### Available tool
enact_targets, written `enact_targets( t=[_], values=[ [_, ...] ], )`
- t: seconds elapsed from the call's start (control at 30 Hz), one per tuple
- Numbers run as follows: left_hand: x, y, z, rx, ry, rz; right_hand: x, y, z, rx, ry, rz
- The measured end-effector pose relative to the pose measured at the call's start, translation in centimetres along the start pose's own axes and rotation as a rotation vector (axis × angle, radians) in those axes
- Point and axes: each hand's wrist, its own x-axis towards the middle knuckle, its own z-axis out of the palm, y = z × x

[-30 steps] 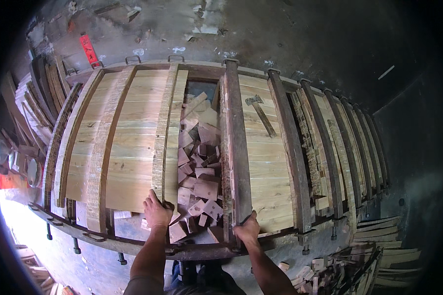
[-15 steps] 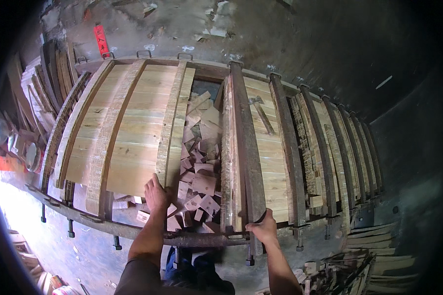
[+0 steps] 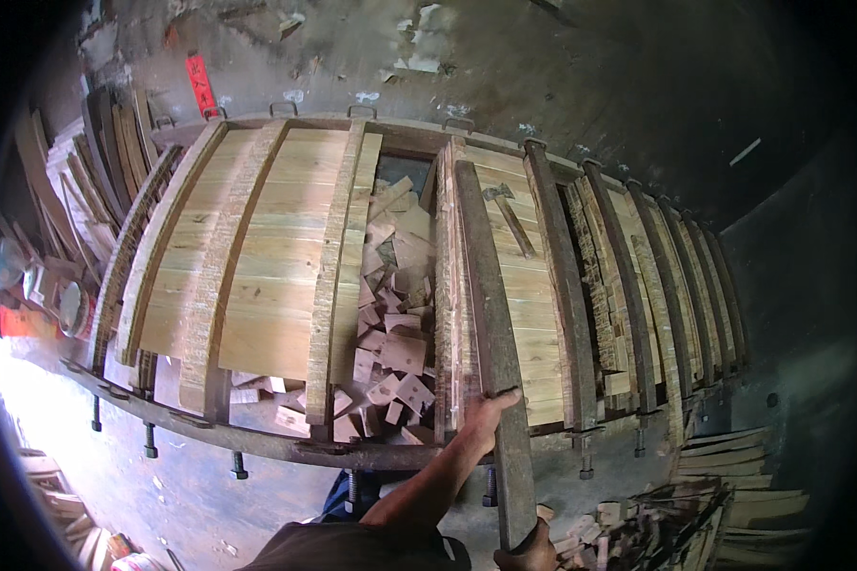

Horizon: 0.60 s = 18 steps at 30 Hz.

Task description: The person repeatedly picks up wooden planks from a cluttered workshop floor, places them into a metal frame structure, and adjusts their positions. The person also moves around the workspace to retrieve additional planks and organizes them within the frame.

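Note:
A long dark clamp bar [image 3: 497, 333] lies slanted over the rack, its near end sticking out past the front rail. My left hand [image 3: 484, 419] is wrapped round the bar close to that rail, with the thumb over its top. Lower down, my right hand [image 3: 533, 555] grips the bar's near end; its fingers are partly hidden. Under and left of the bar runs a narrow stack of rough-edged boards [image 3: 455, 305]. To its right is a glued plank panel [image 3: 533, 352] with a hammer [image 3: 512, 224] lying on it.
Wider plank panels [image 3: 267, 324] under wooden battens fill the rack's left side. Cut wood blocks [image 3: 405, 352] lie heaped in the gap. Bolts [image 3: 238, 466] hang below the front rail [image 3: 286, 447]. Scrap wood [image 3: 638, 533] is piled at lower right, and boards [image 3: 86, 190] lean at left.
My left hand has left the batten at left and taken hold of the bar. The bar's far end has come off the back rail and the bar has slid toward me.

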Motion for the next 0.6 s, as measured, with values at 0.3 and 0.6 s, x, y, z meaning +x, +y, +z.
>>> enact_targets(
  t=[0.3,0.6],
  values=[
    [-4.1,4.8,-3.8,0.097,0.147,0.076,2.3,5.5,4.3,-0.267,0.135,-0.507],
    [-7.4,21.2,-13.0,-0.026,0.221,0.616,9.6,-10.2,10.7,-0.125,-0.210,-0.851]
  ],
)
